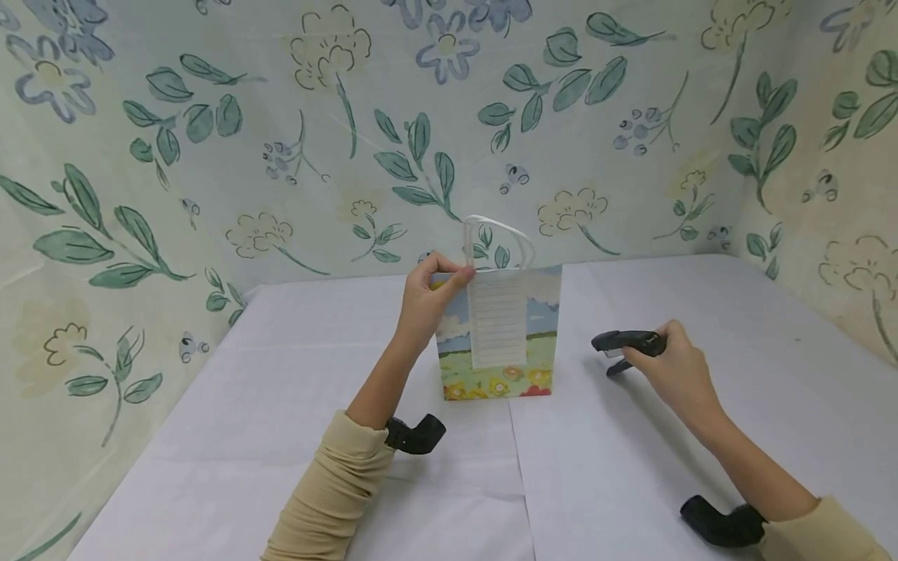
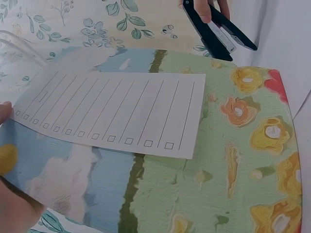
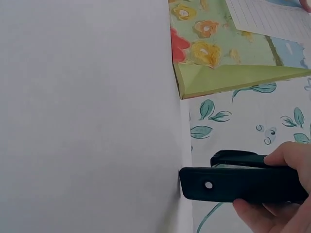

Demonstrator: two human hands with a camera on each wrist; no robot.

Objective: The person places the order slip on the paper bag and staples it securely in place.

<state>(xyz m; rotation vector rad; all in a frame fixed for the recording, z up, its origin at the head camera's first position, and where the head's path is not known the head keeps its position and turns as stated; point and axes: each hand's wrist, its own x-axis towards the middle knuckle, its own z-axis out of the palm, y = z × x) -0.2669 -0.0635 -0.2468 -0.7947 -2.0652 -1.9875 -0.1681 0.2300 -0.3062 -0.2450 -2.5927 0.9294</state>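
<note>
A paper gift bag (image 1: 543, 327) painted with sky, meadow and flowers stands upright on the table. On its front lies a white checklist sheet (image 1: 498, 327) with ruled lines and small boxes, its top near the bag's rim. My left hand (image 1: 431, 300) pinches the sheet and the bag's top edge, thumb in front. To the right of the bag, my right hand (image 1: 677, 370) grips a black stapler (image 1: 627, 341) just above the table. The stapler's jaws stand apart and point toward the bag, not touching it. In the right wrist view, the bag's green side (image 3: 233, 77) shows.
White rope handles (image 1: 501, 226) rise from the bag's top. A white cloth (image 1: 281, 421) with a seam down the middle covers the table. Behind it hangs a flowered curtain (image 1: 351, 171). Black wrist mounts (image 1: 417, 435) sit on both forearms.
</note>
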